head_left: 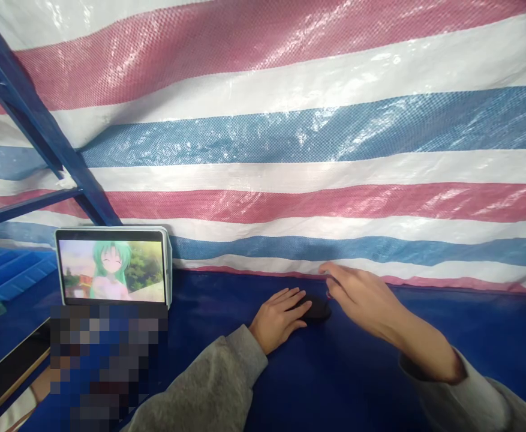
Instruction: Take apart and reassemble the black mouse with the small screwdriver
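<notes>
A small dark, rounded object [319, 308] lies on the blue tabletop; I cannot make out its kind. My left hand [280, 318] rests against its left side, palm down, with the fingers stretched out flat and the fingertips over its edge. Just above its right side is my right hand [361, 300], fingers bent and drawn together. A tiny dark reddish bit shows at those fingertips, too small to name. The right thumb is hidden behind the hand.
A tablet in a pale case [114, 270] stands at the left, playing a cartoon. A phone [13, 366] is near another person's sleeve [17, 414], beside a blurred-out patch. A blue plastic tray [15, 273], a blue metal frame [51, 126] and a striped tarp [289, 138] are behind.
</notes>
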{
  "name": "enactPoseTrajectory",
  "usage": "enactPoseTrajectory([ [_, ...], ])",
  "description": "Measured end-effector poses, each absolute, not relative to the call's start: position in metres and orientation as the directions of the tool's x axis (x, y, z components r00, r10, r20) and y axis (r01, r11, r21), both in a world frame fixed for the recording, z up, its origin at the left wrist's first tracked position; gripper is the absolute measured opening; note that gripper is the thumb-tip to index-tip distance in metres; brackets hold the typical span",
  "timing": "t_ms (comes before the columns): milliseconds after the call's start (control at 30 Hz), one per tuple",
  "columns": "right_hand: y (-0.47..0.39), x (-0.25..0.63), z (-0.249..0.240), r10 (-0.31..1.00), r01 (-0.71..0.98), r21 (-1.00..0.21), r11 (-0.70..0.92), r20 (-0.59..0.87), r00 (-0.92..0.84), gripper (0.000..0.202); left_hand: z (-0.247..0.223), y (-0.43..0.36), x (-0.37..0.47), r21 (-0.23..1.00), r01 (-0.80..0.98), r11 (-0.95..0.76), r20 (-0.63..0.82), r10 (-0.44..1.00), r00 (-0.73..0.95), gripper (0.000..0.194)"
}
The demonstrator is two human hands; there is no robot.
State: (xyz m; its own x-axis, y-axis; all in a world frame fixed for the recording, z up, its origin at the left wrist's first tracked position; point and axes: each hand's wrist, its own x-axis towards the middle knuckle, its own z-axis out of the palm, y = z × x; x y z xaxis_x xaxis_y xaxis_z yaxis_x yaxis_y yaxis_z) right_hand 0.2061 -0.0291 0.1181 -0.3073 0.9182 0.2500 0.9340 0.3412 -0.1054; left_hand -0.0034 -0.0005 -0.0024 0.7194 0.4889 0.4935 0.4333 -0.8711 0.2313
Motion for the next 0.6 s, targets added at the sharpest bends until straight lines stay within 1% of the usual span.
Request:
enactPoseTrajectory([
  [100, -0.0281, 0.206, 0.1167, 0.91, 0.929, -0.112, 0.352, 0.272, -0.312, 0.027, -0.0013, -0.0007, -0.0037, 0.232, 0.443, -0.866, 0.489, 0.497, 0.717, 0.041],
  [200, -0.0275, 0.2061, 0.1163, 0.932, 0.952, -0.097, 0.292, 0.254, -0.26, 0.035, -0.0002, -0.0009, -0.0033, 0.226, 0.445, -0.866, 0.486, 0.497, 0.719, 0.04],
  [267, -0.0272, 0.2073, 0.1161, 0.94, 0.96, -0.082, 0.268, 0.243, -0.241, 0.034, -0.0001, -0.0009, -0.003, 0.224, 0.442, -0.868, 0.486, 0.493, 0.721, 0.04],
  [333, -0.0267, 0.2088, 0.1153, 0.937, 0.959, -0.081, 0.272, 0.25, -0.244, 0.031, 0.0, -0.001, -0.0029, 0.226, 0.445, -0.867, 0.488, 0.496, 0.719, 0.04],
  [467, -0.0252, 0.2091, 0.1137, 0.929, 0.955, -0.077, 0.285, 0.267, -0.256, 0.032, 0.0002, -0.0011, -0.0033, 0.23, 0.459, -0.858, 0.483, 0.51, 0.712, 0.04],
  [600, -0.0258, 0.2072, 0.1143, 0.939, 0.961, -0.064, 0.271, 0.238, -0.249, 0.038, -0.001, -0.0008, -0.0029, 0.23, 0.448, -0.864, 0.49, 0.501, 0.713, 0.04],
])
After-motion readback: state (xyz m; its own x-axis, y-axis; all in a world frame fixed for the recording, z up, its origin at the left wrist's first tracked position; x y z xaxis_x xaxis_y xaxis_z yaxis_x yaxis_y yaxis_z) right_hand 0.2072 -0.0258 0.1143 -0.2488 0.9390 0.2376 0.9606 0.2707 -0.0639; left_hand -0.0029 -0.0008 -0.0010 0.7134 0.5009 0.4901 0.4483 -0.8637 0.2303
